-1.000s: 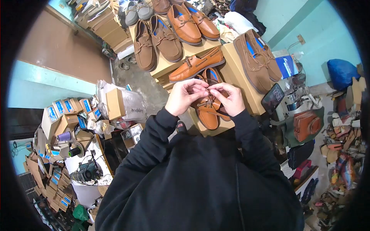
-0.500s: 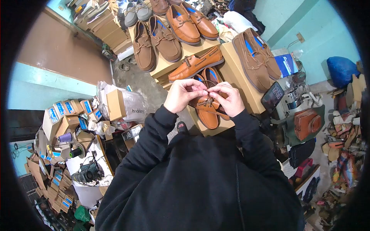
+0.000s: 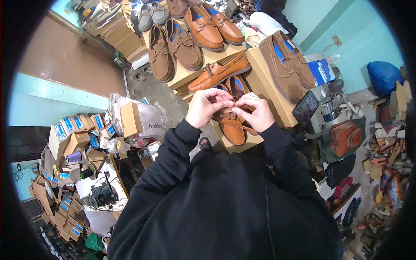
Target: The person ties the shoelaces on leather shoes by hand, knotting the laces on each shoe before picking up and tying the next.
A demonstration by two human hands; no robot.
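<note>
Over a pair of tan boat shoes point(image 3: 234, 133) with blue insoles, my two hands meet fingertip to fingertip. My left hand point(image 3: 207, 105) pinches a thin brown leather shoelace point(image 3: 234, 100) between thumb and forefinger. My right hand point(image 3: 255, 113) is closed on the same lace from the other side, and a lace end shows below it. The fingers hide part of the lace and the shoes' upper openings. Just beyond lies another tan boat shoe point(image 3: 220, 72), resting on its side.
Brown boat shoes point(image 3: 284, 65) stand on a cardboard box point(image 3: 273, 95) at the right, with a phone-like clock display point(image 3: 306, 107) beside it. More shoes point(image 3: 184, 45) stand behind. Boxes and thread spools point(image 3: 74, 156) crowd the left; leather scraps point(image 3: 383, 160) pile up at right.
The right fingers have curled slightly closer to the left ones on the lace. The lace loop seen above the fingers before is less visible now. The view has shifted slightly.
</note>
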